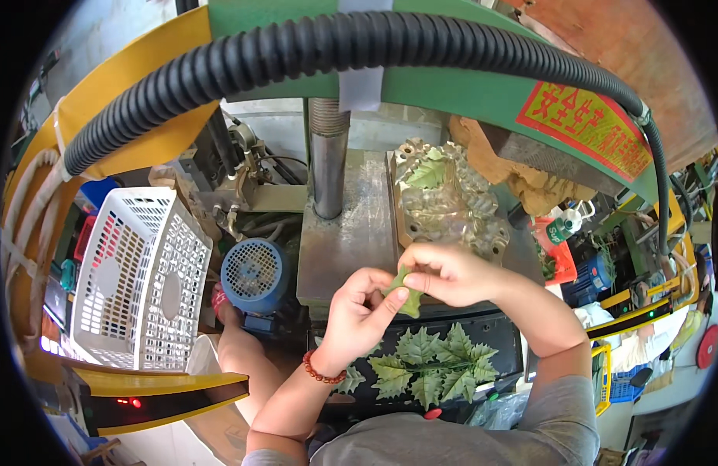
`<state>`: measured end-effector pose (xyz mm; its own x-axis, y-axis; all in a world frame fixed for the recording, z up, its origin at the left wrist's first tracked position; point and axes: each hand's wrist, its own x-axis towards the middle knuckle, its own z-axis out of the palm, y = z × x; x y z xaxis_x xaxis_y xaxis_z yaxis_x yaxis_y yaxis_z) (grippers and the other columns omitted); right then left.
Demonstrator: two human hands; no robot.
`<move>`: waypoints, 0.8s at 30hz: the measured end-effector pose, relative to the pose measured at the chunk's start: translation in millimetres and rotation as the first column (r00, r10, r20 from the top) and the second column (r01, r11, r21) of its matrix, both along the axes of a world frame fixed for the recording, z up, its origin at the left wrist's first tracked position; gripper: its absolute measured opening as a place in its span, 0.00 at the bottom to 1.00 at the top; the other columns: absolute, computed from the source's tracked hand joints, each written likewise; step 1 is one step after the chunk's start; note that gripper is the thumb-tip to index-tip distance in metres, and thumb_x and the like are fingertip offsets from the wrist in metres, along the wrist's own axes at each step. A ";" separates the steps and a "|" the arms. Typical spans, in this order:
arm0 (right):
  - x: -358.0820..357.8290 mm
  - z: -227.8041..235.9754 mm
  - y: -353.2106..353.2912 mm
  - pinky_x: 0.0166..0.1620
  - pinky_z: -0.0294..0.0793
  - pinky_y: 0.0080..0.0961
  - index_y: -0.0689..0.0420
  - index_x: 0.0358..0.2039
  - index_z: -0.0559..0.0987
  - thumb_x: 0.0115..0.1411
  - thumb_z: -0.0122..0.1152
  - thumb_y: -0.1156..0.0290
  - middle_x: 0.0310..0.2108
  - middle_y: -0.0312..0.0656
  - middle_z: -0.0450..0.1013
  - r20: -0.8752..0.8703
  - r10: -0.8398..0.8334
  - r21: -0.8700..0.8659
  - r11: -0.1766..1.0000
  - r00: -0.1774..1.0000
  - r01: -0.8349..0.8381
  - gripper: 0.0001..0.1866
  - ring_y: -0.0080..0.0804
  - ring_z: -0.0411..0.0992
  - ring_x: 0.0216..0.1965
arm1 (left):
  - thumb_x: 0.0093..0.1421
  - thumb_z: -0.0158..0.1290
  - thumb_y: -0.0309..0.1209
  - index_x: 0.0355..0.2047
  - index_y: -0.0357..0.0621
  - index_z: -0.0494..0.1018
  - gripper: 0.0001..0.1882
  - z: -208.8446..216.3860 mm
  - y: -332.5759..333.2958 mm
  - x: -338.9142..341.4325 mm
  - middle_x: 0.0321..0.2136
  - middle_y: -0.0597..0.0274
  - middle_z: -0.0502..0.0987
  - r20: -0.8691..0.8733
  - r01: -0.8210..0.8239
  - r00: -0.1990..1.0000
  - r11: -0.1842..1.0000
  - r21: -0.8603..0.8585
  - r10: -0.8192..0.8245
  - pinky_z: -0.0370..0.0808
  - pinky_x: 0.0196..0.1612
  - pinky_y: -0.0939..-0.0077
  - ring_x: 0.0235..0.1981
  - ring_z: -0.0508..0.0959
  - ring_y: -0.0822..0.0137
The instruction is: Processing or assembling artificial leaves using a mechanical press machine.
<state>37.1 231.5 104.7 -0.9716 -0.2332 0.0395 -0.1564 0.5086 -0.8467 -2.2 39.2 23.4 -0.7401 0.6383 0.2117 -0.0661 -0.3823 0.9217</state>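
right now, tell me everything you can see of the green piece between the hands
The green piece is small, dull yellowish green and looks thin, like leaf-shaped fabric or plastic. The left hand and right hand pinch it with thumbs and fingers, partly covering it, so its full outline is hidden. Bits show above and below the thumbs; it appears raised toward the camera.

The shirt [405, 439] is grey — the beaded bracelet [315, 374] red-brown.
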 end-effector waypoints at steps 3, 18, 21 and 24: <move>-15.8 24.0 15.0 0.30 0.68 0.20 0.58 0.31 0.75 0.57 0.55 0.76 0.26 0.36 0.73 0.036 -0.180 0.210 0.963 0.983 0.169 0.02 0.23 0.68 0.25 | 0.58 0.55 0.23 0.40 0.37 0.70 0.10 -5.5 -4.3 4.9 0.25 0.69 0.72 -0.037 0.045 0.998 0.997 -0.061 -0.048 0.62 0.26 0.90 0.23 0.66 0.80; -32.5 -15.7 74.2 0.45 0.67 0.30 0.55 0.28 0.78 0.48 0.64 0.65 0.30 0.35 0.71 -0.315 0.002 0.777 0.574 0.949 0.257 0.09 0.34 0.68 0.38 | 0.55 0.56 0.18 0.39 0.37 0.72 0.11 -26.5 -38.9 4.6 0.31 0.66 0.74 0.194 -0.034 0.980 0.995 -0.096 0.052 0.65 0.31 0.91 0.28 0.68 0.80; -29.5 -28.9 81.6 0.46 0.67 0.32 0.56 0.28 0.78 0.48 0.64 0.64 0.31 0.35 0.71 -0.445 0.061 0.741 0.585 0.894 0.329 0.10 0.36 0.68 0.38 | 0.54 0.56 0.17 0.35 0.37 0.73 0.08 -21.7 -30.1 3.9 0.27 0.67 0.74 0.313 -0.023 0.949 0.999 -0.049 0.037 0.66 0.30 0.91 0.25 0.68 0.80; -8.2 -16.3 38.4 0.41 0.69 0.29 0.57 0.28 0.78 0.50 0.66 0.65 0.29 0.35 0.71 -0.653 0.038 0.585 0.660 0.757 0.471 0.10 0.33 0.69 0.33 | 0.54 0.58 0.20 0.31 0.38 0.73 0.05 -17.8 -31.0 -1.4 0.25 0.67 0.75 0.185 -0.018 0.982 0.993 -0.117 0.040 0.67 0.28 0.90 0.24 0.69 0.81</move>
